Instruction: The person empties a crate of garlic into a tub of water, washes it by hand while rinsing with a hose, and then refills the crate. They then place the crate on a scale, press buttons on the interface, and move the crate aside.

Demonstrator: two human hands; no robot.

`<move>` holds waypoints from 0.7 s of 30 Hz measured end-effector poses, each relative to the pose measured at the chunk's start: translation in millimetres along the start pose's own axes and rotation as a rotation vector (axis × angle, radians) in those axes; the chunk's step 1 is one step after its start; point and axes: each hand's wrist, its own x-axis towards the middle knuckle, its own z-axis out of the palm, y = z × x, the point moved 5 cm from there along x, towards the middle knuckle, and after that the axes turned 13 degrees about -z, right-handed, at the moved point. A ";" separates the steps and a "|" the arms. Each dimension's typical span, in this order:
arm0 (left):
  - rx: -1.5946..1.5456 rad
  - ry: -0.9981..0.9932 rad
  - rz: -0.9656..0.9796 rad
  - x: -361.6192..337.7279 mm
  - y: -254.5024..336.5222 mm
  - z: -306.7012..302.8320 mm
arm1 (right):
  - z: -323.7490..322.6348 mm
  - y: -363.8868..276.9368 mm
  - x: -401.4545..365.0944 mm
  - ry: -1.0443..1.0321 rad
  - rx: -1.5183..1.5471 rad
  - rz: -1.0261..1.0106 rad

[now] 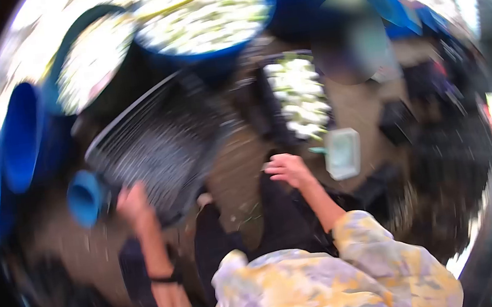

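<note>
A black slatted crate lies tilted on the floor at the left, its inside bare. My left hand is at the crate's near left edge, blurred by motion; whether its fingers grip the rim cannot be made out. Over my right thigh hovers my right hand, fingers partly spread, with nothing visible in it. Ahead of it stands a dark crate filled with white and green produce. A small pale green rectangular tub is to the right of my right hand.
Large blue tubs heaped with white-green produce line the far side. Empty-looking blue tubs stand at the far left, a small blue bucket nearer. A blurred rounded shape is beyond the produce crate; dark crates are at the right.
</note>
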 end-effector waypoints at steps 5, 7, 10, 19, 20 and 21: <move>-0.031 -0.224 -0.034 158.2 -82.9 0.9 | -137.1 -25.0 -27.1 0.382 -0.108 -0.037; 0.027 -0.334 -0.201 186.8 -123.5 -19.5 | -187.4 -21.8 -52.8 0.518 -0.098 0.013; 0.272 -0.219 0.189 207.5 -134.8 -86.5 | -241.9 7.7 -91.8 0.745 -0.053 0.140; 1.203 0.042 0.420 123.1 25.0 136.8 | -283.1 58.3 -28.7 0.769 0.143 0.383; 1.120 0.118 0.837 16.3 84.3 207.9 | -282.3 42.2 -1.2 0.690 0.077 0.353; 0.999 0.027 1.076 -14.4 115.2 261.3 | -274.5 21.1 16.5 0.606 -0.011 0.281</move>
